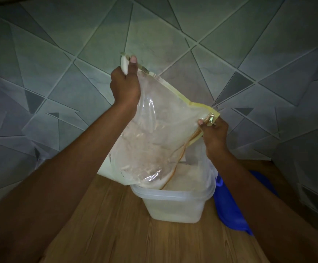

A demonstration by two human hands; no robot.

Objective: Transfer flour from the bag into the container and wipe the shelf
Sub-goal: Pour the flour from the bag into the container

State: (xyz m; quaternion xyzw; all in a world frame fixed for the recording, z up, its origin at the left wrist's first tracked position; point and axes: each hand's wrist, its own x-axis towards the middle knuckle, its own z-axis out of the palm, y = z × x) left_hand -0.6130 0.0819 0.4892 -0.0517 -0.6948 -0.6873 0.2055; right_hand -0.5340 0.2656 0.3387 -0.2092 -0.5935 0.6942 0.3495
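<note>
A clear plastic flour bag [154, 133] with yellow trim and a zipper hangs tilted over a translucent square container [173, 204] on the wooden shelf [105, 224]. My left hand [125, 84] grips the bag's upper corner, raised high. My right hand [214, 133] pinches the bag's edge beside the zipper pull, lower and to the right. The bag's bottom end dips into the container's mouth. White flour lies inside the container and coats the inside of the bag.
A blue lid [230, 205] lies on the shelf just right of the container, partly hidden by my right forearm. A grey tiled wall [173, 35] with a geometric pattern closes the shelf at the back and on both sides.
</note>
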